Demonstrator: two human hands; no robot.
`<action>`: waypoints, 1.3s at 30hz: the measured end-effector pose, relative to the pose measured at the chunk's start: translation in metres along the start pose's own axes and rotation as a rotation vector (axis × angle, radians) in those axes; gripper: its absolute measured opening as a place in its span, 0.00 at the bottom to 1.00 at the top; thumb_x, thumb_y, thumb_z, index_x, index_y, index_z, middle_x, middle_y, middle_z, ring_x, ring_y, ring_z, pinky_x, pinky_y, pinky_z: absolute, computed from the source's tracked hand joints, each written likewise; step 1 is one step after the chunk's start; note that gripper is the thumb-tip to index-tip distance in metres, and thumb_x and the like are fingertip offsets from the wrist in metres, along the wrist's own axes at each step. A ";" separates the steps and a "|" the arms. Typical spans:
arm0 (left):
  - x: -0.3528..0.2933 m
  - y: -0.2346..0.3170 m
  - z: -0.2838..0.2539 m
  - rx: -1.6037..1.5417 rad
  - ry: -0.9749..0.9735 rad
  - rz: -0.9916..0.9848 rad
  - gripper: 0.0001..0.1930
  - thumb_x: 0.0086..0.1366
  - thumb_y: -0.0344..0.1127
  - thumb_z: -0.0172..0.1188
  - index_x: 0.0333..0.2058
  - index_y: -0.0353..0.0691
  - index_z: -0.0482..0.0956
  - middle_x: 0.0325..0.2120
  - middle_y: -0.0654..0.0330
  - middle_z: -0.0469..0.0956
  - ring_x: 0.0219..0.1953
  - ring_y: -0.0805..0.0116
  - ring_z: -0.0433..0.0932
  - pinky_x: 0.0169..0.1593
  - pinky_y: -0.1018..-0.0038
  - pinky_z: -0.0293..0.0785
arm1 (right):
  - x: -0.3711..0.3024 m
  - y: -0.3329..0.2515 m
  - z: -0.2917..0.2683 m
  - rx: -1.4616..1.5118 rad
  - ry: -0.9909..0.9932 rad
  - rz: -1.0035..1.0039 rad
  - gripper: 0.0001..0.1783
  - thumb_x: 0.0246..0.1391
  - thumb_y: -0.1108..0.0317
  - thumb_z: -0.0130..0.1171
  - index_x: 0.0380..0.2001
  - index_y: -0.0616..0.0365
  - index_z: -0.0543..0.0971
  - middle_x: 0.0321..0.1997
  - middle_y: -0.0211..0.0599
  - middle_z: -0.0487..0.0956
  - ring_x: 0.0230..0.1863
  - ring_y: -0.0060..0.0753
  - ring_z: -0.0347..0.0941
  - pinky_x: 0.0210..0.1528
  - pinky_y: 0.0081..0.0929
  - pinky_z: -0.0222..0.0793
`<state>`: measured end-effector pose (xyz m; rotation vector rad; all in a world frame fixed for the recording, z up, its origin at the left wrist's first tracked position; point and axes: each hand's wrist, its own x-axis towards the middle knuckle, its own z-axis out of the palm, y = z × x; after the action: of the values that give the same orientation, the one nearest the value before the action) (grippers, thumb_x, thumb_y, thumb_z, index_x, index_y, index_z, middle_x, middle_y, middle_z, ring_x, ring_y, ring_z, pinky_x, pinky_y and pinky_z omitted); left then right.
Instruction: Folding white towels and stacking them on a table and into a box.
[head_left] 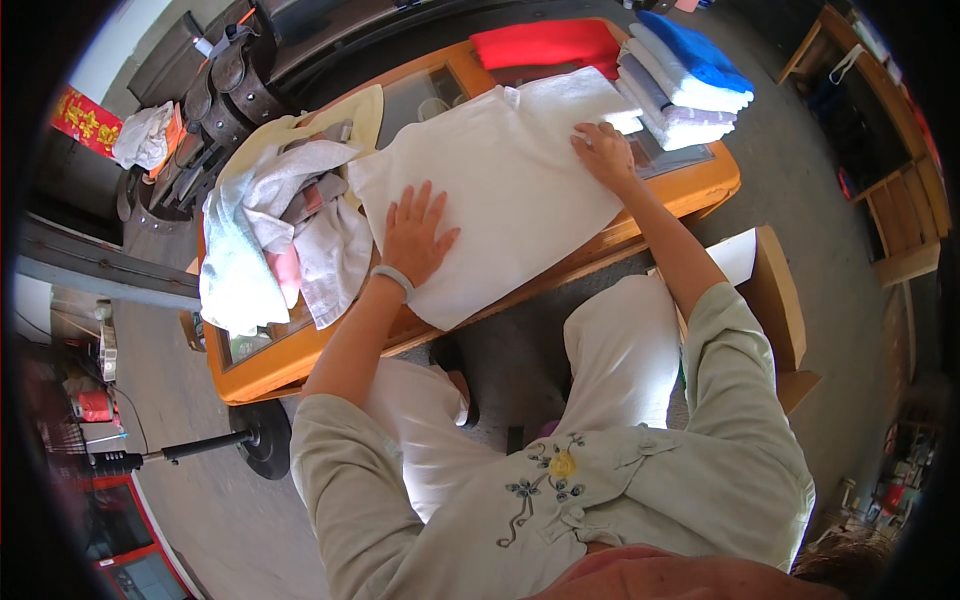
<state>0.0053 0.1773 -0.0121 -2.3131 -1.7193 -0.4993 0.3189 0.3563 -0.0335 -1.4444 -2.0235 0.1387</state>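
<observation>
A white towel (490, 190) lies spread over the front of a wooden table with glass panels, one edge hanging past the table's near side. My left hand (415, 238) rests flat on the towel's left part, fingers spread. Near its right edge, my right hand (606, 158) touches the cloth with fingers slightly bent and apart. Beside my left hand is a loose heap of crumpled towels (290, 220) in white, pale blue, grey and pink. Beyond my right hand stands a stack of folded towels (685, 85), blue on top, with a folded red towel (545, 46) next to it.
The orange-brown table (255, 378) stands before my knees. A black round stand base (265, 440) with a pole is on the floor at left. An open wooden drawer or box (778, 300) is at right, and a wooden frame (890, 210) stands farther right.
</observation>
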 end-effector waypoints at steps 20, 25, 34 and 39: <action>0.010 0.016 0.005 -0.018 -0.162 -0.040 0.28 0.62 0.49 0.51 0.59 0.47 0.64 0.63 0.55 0.56 0.64 0.50 0.52 0.64 0.48 0.45 | 0.070 0.001 -0.006 1.451 0.224 0.917 0.22 0.40 0.72 0.64 0.41 0.54 0.70 0.37 0.34 0.73 0.37 0.32 0.69 0.39 0.31 0.66; 0.004 0.013 -0.001 -0.019 -0.178 -0.067 0.27 0.62 0.49 0.51 0.59 0.46 0.64 0.63 0.55 0.56 0.64 0.50 0.52 0.64 0.48 0.44 | 0.084 -0.059 -0.057 1.516 0.139 0.567 0.20 0.43 0.73 0.57 0.43 0.58 0.71 0.39 0.39 0.74 0.44 0.39 0.70 0.43 0.41 0.68; 0.009 0.018 0.008 -0.044 -0.180 -0.058 0.28 0.62 0.49 0.51 0.59 0.47 0.64 0.62 0.55 0.57 0.64 0.50 0.52 0.64 0.49 0.44 | 0.192 0.073 -0.176 2.102 0.473 0.020 0.11 0.52 0.72 0.49 0.40 0.61 0.72 0.36 0.36 0.76 0.42 0.36 0.74 0.50 0.35 0.70; 0.001 0.009 0.000 -0.020 -0.164 -0.061 0.28 0.62 0.48 0.52 0.59 0.46 0.64 0.62 0.54 0.57 0.64 0.50 0.52 0.64 0.49 0.44 | 0.156 0.075 -0.217 2.096 0.592 0.163 0.09 0.52 0.72 0.48 0.38 0.60 0.71 0.34 0.37 0.75 0.38 0.35 0.73 0.45 0.34 0.72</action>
<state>0.0145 0.1757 -0.0109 -2.3807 -1.8712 -0.3482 0.4693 0.4640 0.1735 -0.0951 -0.4214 1.2223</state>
